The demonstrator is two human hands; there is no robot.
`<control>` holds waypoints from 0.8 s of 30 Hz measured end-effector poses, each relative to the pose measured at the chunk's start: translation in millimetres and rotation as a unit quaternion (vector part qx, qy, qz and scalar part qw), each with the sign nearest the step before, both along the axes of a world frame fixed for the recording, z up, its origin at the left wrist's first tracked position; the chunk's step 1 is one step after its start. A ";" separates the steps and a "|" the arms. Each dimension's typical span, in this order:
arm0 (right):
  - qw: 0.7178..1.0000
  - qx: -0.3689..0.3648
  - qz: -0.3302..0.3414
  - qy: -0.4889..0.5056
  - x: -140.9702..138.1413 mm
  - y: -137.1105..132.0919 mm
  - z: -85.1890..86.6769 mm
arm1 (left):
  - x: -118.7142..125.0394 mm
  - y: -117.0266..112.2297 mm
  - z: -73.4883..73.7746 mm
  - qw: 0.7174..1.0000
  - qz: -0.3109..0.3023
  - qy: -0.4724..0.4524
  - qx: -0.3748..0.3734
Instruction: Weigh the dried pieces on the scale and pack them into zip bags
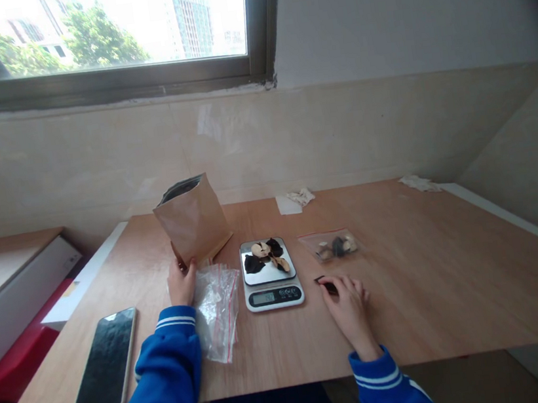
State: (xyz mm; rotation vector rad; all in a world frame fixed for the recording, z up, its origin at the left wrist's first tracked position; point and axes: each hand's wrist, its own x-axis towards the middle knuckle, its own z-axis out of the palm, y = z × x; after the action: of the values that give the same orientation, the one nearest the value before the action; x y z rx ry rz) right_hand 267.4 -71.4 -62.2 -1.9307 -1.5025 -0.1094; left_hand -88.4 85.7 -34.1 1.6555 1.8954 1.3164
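On the table | open kraft bag, tilted | left grip grasping | right grip pinching black piece

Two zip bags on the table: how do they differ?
The left bag, by the left hand, is crumpled and looks empty; the right bag, beside the scale, lies flat, holding dark and pale pieces. The left bag sits nearer the front edge. Both are clear plastic with red-lined seals.
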 end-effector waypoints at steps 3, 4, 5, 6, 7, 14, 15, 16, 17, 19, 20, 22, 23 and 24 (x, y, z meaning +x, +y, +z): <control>1.000 0.002 0.003 -0.002 -0.3 -0.1 0.4 | 0.7 -1.7 2.2 1.000 -0.002 0.000 -0.002; 1.000 0.004 0.003 -0.002 -0.5 0.0 0.7 | 1.0 -2.3 3.1 1.000 -0.003 -0.002 -0.005; 1.000 0.006 0.003 -0.003 -0.6 0.0 1.1 | 1.4 -2.9 4.2 1.000 -0.004 -0.004 -0.008; 1.000 0.007 0.004 -0.005 -0.6 0.0 1.5 | 1.7 -3.5 5.1 1.000 -0.005 -0.007 -0.012; 1.000 0.007 0.004 -0.006 -0.7 0.0 1.9 | 1.9 -3.9 6.0 1.000 -0.007 -0.011 -0.014; 1.000 0.017 0.000 0.008 -0.5 0.3 3.6 | 1.5 -4.3 7.0 0.999 -0.017 -0.030 -0.004; 1.000 0.026 -0.001 0.012 -0.8 0.3 4.2 | 1.1 -3.9 6.4 0.999 -0.016 -0.033 -0.004; 0.999 0.039 -0.007 0.016 -1.6 0.0 5.5 | 0.6 -3.4 5.8 0.999 -0.014 -0.036 -0.005; 0.998 0.055 -0.016 0.019 -3.3 -0.5 8.0 | 0.2 -2.9 5.2 0.999 -0.013 -0.040 -0.004; 0.995 0.093 -0.026 0.033 -10.6 -2.2 17.6 | -0.2 -2.4 4.1 0.999 -0.015 -0.046 0.002; 0.992 0.114 -0.017 0.046 -16.8 -3.3 25.5 | -0.1 -2.5 3.7 0.999 -0.017 -0.045 0.006; 0.984 0.156 0.040 0.080 -35.0 -5.1 47.1 | 0.7 -3.5 3.8 0.999 -0.029 -0.042 0.015; 0.977 0.171 0.089 0.097 -46.4 -5.2 60.2 | 1.3 -4.4 4.2 0.998 -0.039 -0.041 0.023; 0.968 0.180 0.138 0.109 -58.9 -4.6 73.9 | 2.0 -5.4 4.9 0.997 -0.049 -0.040 0.032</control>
State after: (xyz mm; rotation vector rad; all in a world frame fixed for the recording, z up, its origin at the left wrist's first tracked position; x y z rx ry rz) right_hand 208.5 -76.0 11.7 -1.3888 -1.4707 -0.0396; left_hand -86.4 80.3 -29.2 1.6767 1.7210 1.3969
